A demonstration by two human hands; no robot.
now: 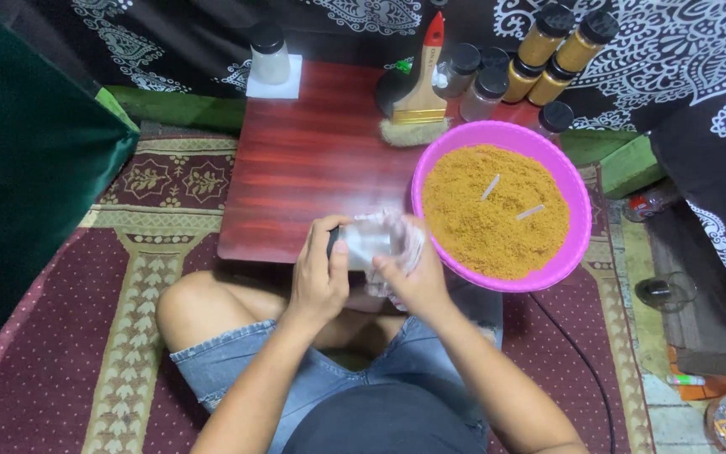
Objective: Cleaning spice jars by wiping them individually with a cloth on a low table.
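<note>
Both hands, left [317,277] and right [413,282], grip a clear jar [369,241] wrapped in blurred plastic, its cap hidden. Beside them, a pink bowl [577,244] overhangs the counter [313,160].

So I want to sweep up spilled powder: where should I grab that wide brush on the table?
Take the brush by its wooden handle, near the red tip, coming from the far side. It lies flat with bristles toward the pink bowl, so the handle points away, next to the jars.
</note>
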